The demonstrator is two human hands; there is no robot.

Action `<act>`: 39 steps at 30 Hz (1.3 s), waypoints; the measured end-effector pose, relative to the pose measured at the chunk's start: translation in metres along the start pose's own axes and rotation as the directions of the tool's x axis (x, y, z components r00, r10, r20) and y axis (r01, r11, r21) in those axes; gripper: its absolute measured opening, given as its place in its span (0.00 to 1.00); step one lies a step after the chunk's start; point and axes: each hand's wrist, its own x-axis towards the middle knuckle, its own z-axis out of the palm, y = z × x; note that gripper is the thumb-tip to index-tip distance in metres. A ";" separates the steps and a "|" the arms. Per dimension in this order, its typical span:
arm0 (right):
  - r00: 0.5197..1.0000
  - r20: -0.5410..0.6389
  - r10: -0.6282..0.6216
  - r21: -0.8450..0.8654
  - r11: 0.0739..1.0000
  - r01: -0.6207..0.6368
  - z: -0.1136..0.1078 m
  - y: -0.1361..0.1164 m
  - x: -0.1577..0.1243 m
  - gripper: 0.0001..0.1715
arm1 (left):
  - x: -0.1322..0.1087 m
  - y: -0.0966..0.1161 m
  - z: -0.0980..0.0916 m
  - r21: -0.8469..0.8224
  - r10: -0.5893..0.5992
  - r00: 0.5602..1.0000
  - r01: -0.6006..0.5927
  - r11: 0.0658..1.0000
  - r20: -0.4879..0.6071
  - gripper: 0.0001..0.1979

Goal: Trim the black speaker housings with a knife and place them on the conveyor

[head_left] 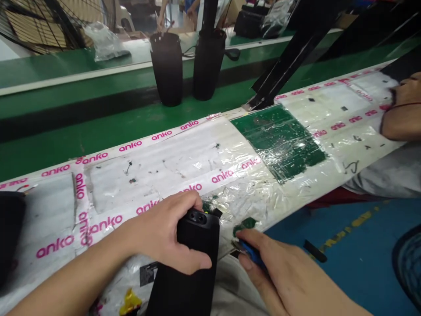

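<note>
My left hand (pixel 171 232) is wrapped over the top of a long black casing (pixel 194 259) near the bench's front edge. Two small round holes show in the casing's upper end, and its lower part runs out of the picture. To its right, my right hand (pixel 272 267) pinches a small blue-handled tool (pixel 251 253) with a metal tip. The tip points toward the casing, apart from it. Its exact kind is hidden by my fingers. Both hands are over the taped white bench covering (pixel 184 153), which bears pink "anko" lettering.
Two black tapered cylinders (pixel 167 70) stand on the green conveyor (pixel 131 101) behind the bench. A slanted black post (pixel 283 61) rises at the bench's back edge. Another person's hand (pixel 403 109) rests at the right. A dark object (pixel 11 237) sits at the left edge.
</note>
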 end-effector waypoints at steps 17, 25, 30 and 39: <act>0.975 0.105 -0.197 -0.365 0.904 0.222 0.002 0.002 0.017 0.36 | 0.009 -0.004 0.005 -0.085 0.204 0.977 -0.209 0.974 -0.063 0.25; 0.972 0.138 -0.188 -0.419 0.879 0.229 0.006 -0.001 0.029 0.38 | 0.007 0.007 0.005 -0.040 0.136 0.989 -0.138 0.990 -0.053 0.22; 0.959 0.224 -0.175 -0.372 0.894 0.250 -0.001 0.000 0.040 0.38 | 0.015 0.015 0.004 -0.037 0.091 0.996 -0.091 0.995 -0.007 0.20; 0.917 0.314 -0.245 -0.253 0.910 0.329 -0.043 -0.002 0.053 0.25 | 0.014 0.021 0.005 -0.013 0.053 0.999 -0.053 0.999 0.008 0.20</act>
